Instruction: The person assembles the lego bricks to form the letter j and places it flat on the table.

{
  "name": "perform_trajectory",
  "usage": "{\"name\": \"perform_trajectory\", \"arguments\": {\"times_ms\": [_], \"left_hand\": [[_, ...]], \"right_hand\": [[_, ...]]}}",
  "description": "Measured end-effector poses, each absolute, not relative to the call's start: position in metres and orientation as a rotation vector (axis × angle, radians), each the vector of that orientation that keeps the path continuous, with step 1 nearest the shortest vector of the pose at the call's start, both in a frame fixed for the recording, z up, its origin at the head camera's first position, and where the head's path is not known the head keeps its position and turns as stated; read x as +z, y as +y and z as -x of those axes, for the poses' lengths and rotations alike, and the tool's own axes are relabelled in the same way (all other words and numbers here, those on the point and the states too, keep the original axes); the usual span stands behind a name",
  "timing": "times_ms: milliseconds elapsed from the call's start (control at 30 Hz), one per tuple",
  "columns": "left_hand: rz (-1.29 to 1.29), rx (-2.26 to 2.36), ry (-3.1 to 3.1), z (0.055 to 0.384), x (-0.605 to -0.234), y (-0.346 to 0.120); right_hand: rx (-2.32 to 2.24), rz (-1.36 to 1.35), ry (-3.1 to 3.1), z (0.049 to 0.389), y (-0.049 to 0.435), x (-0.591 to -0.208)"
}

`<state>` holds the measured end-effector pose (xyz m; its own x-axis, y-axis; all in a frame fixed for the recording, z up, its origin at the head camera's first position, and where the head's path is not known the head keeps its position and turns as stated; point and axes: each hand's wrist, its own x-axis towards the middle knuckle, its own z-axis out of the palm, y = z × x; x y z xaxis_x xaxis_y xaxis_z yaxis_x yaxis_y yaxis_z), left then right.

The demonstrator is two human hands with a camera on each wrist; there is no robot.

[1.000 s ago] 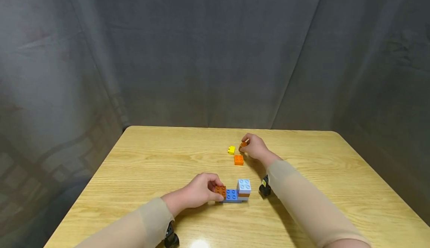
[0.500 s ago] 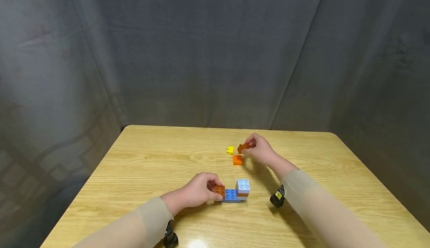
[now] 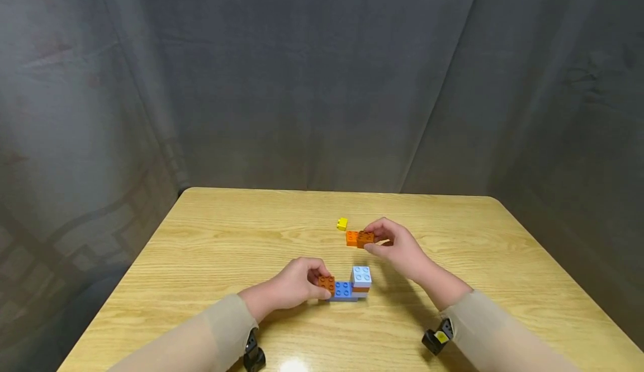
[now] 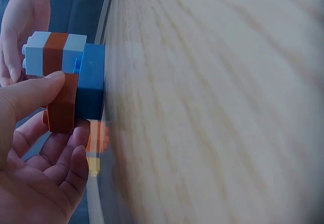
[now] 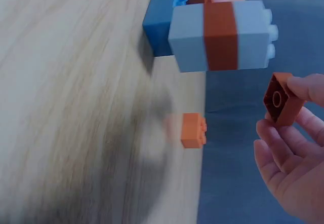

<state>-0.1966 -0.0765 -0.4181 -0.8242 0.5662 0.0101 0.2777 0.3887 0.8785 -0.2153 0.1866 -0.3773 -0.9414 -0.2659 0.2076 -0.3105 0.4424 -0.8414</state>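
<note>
Above the bench, the right grip pinches a raised brown brick between thumb and fingers, its hollow underside facing down and clear of the surface. Nearer the person, the left grip holds a seated brown brick, thumb on one side and fingers on the other, on the left end of a blue base. On the base's right end stands a pale-and-brown stack. Outward from the grips, an orange brick lies to the left of the raised one, with a yellow brick farther off. Grey cloth hangs behind.
</note>
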Motion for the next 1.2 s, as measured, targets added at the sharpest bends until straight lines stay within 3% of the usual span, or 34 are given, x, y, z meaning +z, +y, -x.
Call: {"name": "perform_trajectory", "arguments": {"times_ms": [433,1200], "left_hand": [[-0.735,1.411,2.378,0.196,-0.418,-0.077],[-0.719,1.406,2.377,0.198,-0.420,-0.078]], "right_hand": [[1.584,-0.634,-2.668,0.183,0.188,-0.374],[1.619,-0.758,-2.664,0.173,0.184,-0.380]]}}
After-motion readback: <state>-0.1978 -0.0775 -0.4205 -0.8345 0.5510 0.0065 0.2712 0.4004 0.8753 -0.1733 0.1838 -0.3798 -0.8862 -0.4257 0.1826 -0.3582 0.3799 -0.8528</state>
